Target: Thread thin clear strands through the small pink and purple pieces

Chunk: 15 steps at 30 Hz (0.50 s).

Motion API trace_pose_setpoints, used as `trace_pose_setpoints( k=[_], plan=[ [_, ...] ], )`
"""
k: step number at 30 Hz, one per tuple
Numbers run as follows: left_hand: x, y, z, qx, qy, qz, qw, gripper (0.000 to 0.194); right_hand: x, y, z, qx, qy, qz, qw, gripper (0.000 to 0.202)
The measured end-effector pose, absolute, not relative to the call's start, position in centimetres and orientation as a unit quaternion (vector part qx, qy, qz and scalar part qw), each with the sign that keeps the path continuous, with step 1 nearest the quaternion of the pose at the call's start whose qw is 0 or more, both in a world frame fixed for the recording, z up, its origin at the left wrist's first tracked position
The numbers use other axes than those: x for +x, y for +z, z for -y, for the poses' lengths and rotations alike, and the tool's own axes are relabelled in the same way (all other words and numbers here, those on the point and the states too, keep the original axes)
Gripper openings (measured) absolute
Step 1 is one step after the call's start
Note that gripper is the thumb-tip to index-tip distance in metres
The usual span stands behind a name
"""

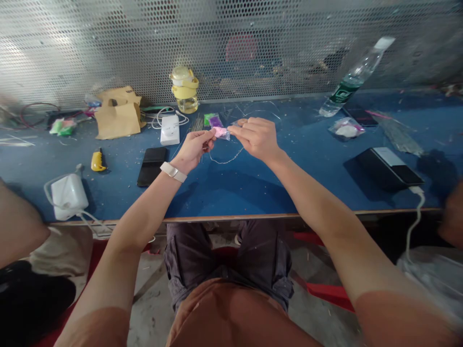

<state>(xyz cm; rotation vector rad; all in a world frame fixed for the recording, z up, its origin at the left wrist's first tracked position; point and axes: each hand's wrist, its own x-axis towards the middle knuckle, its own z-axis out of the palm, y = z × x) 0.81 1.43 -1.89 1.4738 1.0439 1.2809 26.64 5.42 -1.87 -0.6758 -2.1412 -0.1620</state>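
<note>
Above the blue table (231,193), my left hand (195,148) pinches the left end of a small clear bag with pink material (221,131). My right hand (257,137) has its fingers closed at the bag's right end. Just behind the bag lie a purple packet (216,121) and a green packet (208,118). A thin twisted strand (226,162) curves over the table below my hands. To the left of them is a bundle of thin wires (197,123).
A yellow-lidded bottle (185,91), white power bank (170,130), black phone (152,166) and yellow cutter (97,161) are at left. At right are a tilted water bottle (349,86) and black box (388,168). Other people's arms show at both sides.
</note>
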Motion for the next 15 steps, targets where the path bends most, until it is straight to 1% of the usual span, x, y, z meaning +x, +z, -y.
trace_pose_setpoints(
  k=[2,4,6,8,9,12,15],
  plan=[
    [0.8,-2.0,-1.4,0.591,0.529,-0.450,0.410,0.049,26.4,-1.7,-5.1,-0.283,-0.064,0.858,0.423,0.053],
    [0.9,-1.8,-1.2,0.610,0.557,-0.471,0.309,0.043,26.1,-1.5,-4.7,-0.302,-0.047,0.854,0.420,0.056],
    [0.9,-1.5,-0.8,0.640,0.570,-0.480,0.188,0.030,25.8,-1.2,-4.2,-0.322,-0.023,0.847,0.422,0.059],
    [0.9,-1.1,-0.4,0.670,0.558,-0.482,0.091,0.019,25.6,-1.0,-3.7,-0.333,-0.006,0.843,0.423,0.061],
    [0.8,-1.0,-0.3,0.685,0.544,-0.482,0.056,0.017,25.6,-0.9,-3.6,-0.334,-0.001,0.842,0.424,0.061],
    [0.5,-1.0,-0.2,0.725,0.493,-0.481,-0.012,0.020,25.6,-0.7,-3.5,-0.324,0.007,0.844,0.426,0.061],
    [0.3,-1.0,-0.1,0.728,0.458,-0.507,-0.059,0.015,25.5,-0.8,-3.6,-0.308,0.019,0.852,0.423,0.060]
  ],
)
